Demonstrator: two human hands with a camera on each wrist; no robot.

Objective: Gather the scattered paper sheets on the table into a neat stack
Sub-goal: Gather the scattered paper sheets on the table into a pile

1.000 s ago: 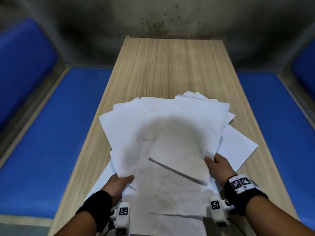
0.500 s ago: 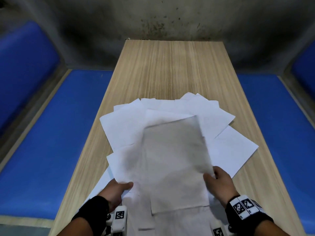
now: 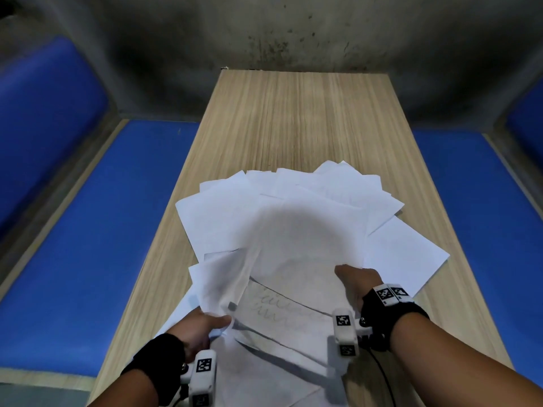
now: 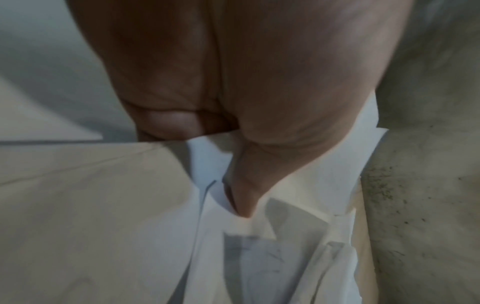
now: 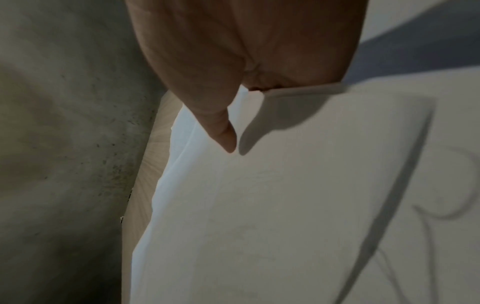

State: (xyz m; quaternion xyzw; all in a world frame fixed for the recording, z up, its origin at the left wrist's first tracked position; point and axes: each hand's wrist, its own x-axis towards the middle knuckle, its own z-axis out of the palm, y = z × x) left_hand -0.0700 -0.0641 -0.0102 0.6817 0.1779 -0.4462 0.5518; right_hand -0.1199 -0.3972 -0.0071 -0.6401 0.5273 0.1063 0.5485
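So the desk (image 3: 293, 118) is a long narrow one with a light wood-grain top, running straight away to a grubby grey concrete wall (image 3: 264, 33) with dark speckled stains. Blue padded benches (image 3: 97, 230) sit along both sides, with blue backrests higher up at the edges.

The paper sheets (image 3: 264, 218) are fanned out in a messy overlapping pile on the near half of the desk, a few corners poking over the left edge. A round shadow falls on the middle of the pile.

Left hand (image 3: 199, 330) is pinching the near-left edge of some sheets, thumb on top. Right hand (image 3: 357, 282) is grasping the right edge of the upper sheets, thumb on top as well, lifting them a bit. Both wrists have black bands with tag markers.
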